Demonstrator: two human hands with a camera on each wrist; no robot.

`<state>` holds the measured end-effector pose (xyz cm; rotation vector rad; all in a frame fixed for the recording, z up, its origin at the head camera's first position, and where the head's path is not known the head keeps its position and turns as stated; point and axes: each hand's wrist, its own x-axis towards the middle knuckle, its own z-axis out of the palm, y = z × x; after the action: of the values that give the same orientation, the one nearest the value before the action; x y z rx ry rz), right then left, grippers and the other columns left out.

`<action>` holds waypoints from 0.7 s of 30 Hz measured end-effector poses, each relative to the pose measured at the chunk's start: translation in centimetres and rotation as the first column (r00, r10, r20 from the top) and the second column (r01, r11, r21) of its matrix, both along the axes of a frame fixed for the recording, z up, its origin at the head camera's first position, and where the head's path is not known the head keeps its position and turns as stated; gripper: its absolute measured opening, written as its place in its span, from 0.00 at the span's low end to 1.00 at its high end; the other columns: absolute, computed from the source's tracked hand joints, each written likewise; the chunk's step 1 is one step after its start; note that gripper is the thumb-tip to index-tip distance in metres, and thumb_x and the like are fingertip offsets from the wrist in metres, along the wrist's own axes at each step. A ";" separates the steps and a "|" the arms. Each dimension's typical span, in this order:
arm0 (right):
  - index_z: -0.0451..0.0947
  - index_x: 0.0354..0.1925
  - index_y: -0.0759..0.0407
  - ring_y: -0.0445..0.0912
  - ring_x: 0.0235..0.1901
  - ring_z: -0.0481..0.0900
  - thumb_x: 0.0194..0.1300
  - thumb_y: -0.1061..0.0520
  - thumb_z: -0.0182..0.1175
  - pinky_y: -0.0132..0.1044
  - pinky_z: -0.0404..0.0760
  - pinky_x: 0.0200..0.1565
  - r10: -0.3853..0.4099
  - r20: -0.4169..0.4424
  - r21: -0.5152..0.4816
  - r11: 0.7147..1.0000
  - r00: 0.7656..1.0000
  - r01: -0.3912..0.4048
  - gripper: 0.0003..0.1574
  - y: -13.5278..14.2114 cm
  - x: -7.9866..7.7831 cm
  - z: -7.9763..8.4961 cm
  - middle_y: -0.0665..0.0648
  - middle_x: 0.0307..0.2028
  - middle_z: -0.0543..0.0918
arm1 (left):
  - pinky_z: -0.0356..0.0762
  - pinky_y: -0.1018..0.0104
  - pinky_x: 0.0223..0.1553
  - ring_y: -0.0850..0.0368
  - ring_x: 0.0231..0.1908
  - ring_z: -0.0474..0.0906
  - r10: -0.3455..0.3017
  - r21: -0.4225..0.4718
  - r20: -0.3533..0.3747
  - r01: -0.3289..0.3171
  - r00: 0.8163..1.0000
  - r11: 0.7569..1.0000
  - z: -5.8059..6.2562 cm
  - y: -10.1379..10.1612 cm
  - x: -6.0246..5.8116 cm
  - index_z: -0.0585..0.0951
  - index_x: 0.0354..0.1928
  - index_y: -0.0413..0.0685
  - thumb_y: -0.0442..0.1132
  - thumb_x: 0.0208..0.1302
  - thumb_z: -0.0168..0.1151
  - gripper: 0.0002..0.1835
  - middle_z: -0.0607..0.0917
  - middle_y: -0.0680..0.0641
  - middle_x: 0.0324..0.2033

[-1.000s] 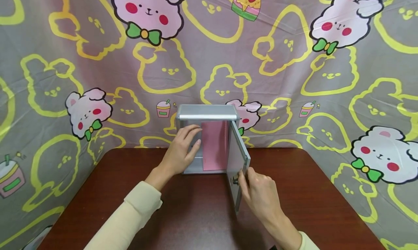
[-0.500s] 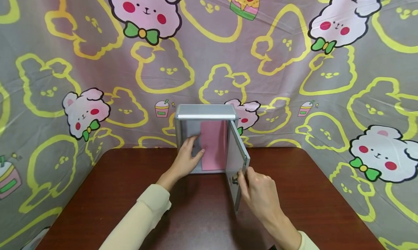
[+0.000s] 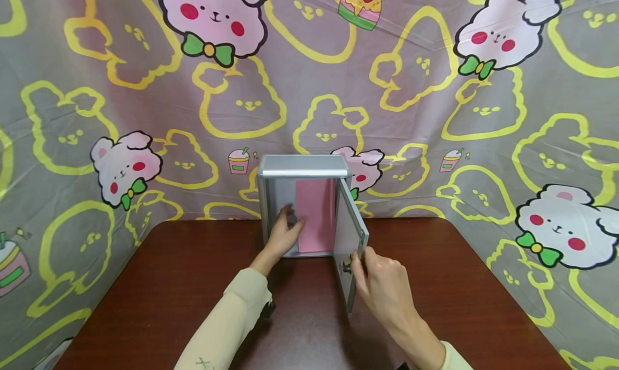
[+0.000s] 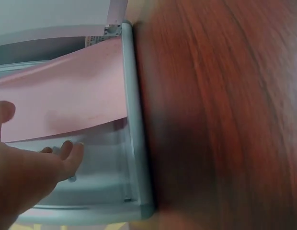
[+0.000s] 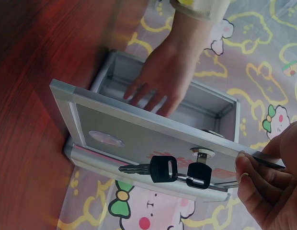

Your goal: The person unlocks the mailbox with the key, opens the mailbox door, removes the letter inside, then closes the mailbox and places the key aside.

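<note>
A small grey metal cabinet (image 3: 304, 166) stands on the table with its door (image 3: 345, 241) swung out. Inside, a pink sheet (image 3: 316, 214) stands upright on the right side. My left hand (image 3: 282, 238) reaches into the cabinet at the sheet's left edge. In the left wrist view, its thumb and loosely bent fingers are spread apart near the sheet (image 4: 67, 96), with no grip visible. My right hand (image 3: 389, 284) pinches the door's free edge. The right wrist view shows one key (image 5: 199, 175) in the door's lock and a second key (image 5: 163, 168) hanging linked to it.
A dark red-brown wooden table (image 3: 300, 327) carries the cabinet. Patterned cloth (image 3: 411, 91) with cartoon bears surrounds it at the back and sides. The opened door stands between my two hands.
My left hand has moved forward, right and down, deeper into the cabinet beside the pink sheet. My right hand and the door have stayed in place.
</note>
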<state>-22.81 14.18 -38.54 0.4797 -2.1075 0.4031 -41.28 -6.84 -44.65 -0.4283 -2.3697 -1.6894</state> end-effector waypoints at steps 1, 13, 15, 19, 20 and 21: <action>0.68 0.21 0.52 0.34 0.15 0.55 0.65 0.61 0.62 0.28 0.57 0.15 0.000 0.002 0.000 1.000 1.000 0.000 0.18 0.0 0.0 0.0 0.39 0.13 0.59 | 0.78 0.44 0.59 0.34 0.60 0.76 -0.002 0.009 0.022 0.002 1.000 1.000 -0.2 0.2 -0.1 0.61 0.75 0.37 0.40 0.75 0.56 0.32 0.72 0.32 0.66; 0.68 0.21 0.53 0.33 0.15 0.54 0.66 0.62 0.62 0.27 0.55 0.15 -0.012 0.025 0.004 1.000 1.000 0.012 0.18 0.1 0.0 0.2 0.39 0.13 0.59 | 0.61 0.42 0.73 0.35 0.73 0.60 -0.033 0.110 0.160 0.015 0.987 0.994 -0.8 1.7 -0.8 0.61 0.75 0.36 0.40 0.79 0.45 0.28 0.67 0.29 0.71; 0.69 0.22 0.54 0.34 0.14 0.55 0.66 0.61 0.63 0.28 0.56 0.15 -0.015 0.023 0.005 1.000 1.000 0.015 0.18 0.1 -0.1 0.2 0.40 0.13 0.59 | 0.58 0.44 0.75 0.37 0.74 0.58 -0.036 0.110 0.164 0.017 0.986 0.994 -1.0 2.0 -0.9 0.60 0.76 0.36 0.39 0.79 0.44 0.28 0.65 0.30 0.73; 0.69 0.21 0.54 0.35 0.13 0.56 0.65 0.61 0.62 0.30 0.59 0.15 -0.025 0.018 0.008 1.000 1.000 0.025 0.18 0.1 -0.1 0.0 0.41 0.12 0.60 | 0.54 0.45 0.76 0.38 0.76 0.55 -0.034 0.120 0.170 0.013 0.985 0.993 -1.4 2.5 -0.9 0.57 0.78 0.36 0.38 0.79 0.42 0.29 0.61 0.31 0.75; 0.69 0.21 0.54 0.36 0.13 0.57 0.65 0.61 0.63 0.31 0.60 0.15 -0.027 0.015 0.009 1.000 1.000 0.027 0.17 0.1 -0.1 0.0 0.41 0.12 0.60 | 0.54 0.46 0.76 0.38 0.76 0.55 -0.029 0.122 0.167 0.008 0.985 0.993 -1.5 2.6 -0.9 0.58 0.78 0.36 0.37 0.79 0.42 0.29 0.61 0.31 0.75; 0.69 0.21 0.54 0.36 0.13 0.57 0.65 0.61 0.63 0.32 0.61 0.15 -0.029 0.014 0.008 1.000 0.999 0.029 0.17 0.0 -0.1 -0.1 0.41 0.12 0.61 | 0.55 0.46 0.76 0.38 0.76 0.56 -0.022 0.125 0.161 0.002 0.987 0.992 -1.5 2.7 -0.9 0.59 0.77 0.35 0.37 0.79 0.42 0.28 0.62 0.31 0.75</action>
<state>-22.92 14.23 -38.61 0.4514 -2.1283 0.3823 -42.19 -4.12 -46.17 -0.2952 -2.3564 -1.9329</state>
